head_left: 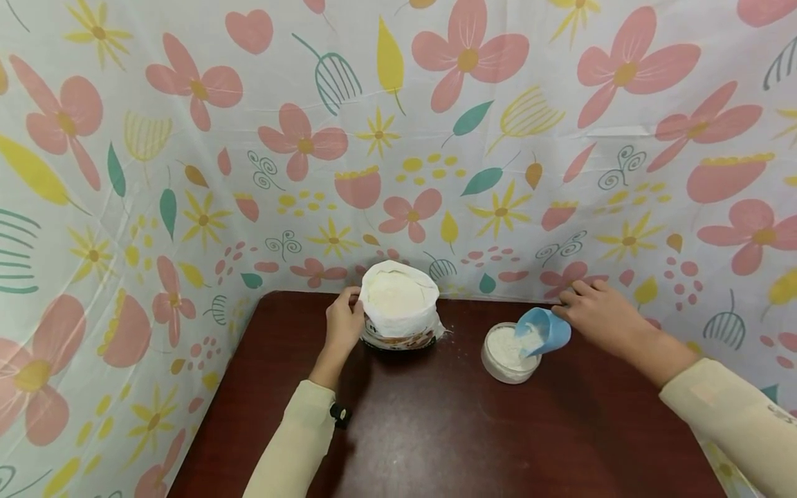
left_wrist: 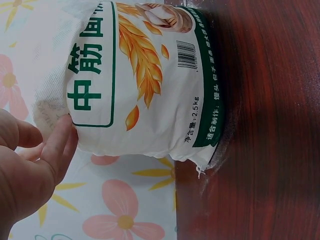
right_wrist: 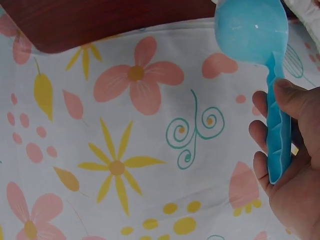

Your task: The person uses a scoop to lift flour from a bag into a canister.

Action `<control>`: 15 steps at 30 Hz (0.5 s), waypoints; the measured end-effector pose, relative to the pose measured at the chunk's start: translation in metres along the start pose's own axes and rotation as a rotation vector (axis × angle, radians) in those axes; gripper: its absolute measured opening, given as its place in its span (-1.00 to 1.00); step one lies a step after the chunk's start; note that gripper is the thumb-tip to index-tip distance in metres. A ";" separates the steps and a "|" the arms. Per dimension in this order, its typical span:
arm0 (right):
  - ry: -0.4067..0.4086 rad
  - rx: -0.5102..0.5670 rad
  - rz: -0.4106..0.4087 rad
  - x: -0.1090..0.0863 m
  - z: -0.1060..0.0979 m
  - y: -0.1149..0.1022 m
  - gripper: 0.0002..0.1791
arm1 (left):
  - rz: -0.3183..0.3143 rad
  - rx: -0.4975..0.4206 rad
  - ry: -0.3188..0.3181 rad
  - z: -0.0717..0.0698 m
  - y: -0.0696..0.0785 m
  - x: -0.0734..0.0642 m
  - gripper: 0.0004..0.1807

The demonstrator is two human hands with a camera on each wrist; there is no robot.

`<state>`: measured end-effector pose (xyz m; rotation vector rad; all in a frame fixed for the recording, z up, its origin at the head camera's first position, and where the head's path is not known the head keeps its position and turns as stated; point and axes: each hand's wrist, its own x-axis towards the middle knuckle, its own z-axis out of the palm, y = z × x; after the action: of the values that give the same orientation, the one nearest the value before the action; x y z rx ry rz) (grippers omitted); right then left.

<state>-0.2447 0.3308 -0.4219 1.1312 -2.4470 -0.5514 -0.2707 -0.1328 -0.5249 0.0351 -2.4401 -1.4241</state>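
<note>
My left hand is at the left side of a white flour bag, its fingertips touching the bag near the open top. In the left wrist view the fingers are fairly straight against the printed side, the thumb held apart from them. White flour shows inside the bag. My right hand grips the handle of a light blue scoop; the right wrist view shows fingers and thumb wrapped around it. The scoop tilts over a round clear container, with flour in its mouth reaching down to the flour heaped there.
A dark red-brown table carries the bag and container. Spilled flour dusts the tabletop beside the bag. A floral sheet hangs behind the table and along its left side. A black band is on the left wrist.
</note>
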 end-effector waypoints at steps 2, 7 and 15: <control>0.006 -0.005 -0.007 0.001 -0.001 0.001 -0.66 | -0.001 0.001 0.001 0.000 0.000 0.000 -0.73; 0.006 -0.028 -0.024 0.004 -0.005 0.002 -0.67 | 0.003 -0.003 0.001 -0.001 0.001 0.000 -0.72; -0.049 -0.074 -0.053 0.012 -0.013 0.001 -0.65 | -0.006 -0.020 -0.011 -0.001 0.001 -0.001 -0.72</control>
<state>-0.2461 0.3197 -0.4077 1.1683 -2.4228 -0.6877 -0.2697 -0.1328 -0.5242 0.0297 -2.4361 -1.4555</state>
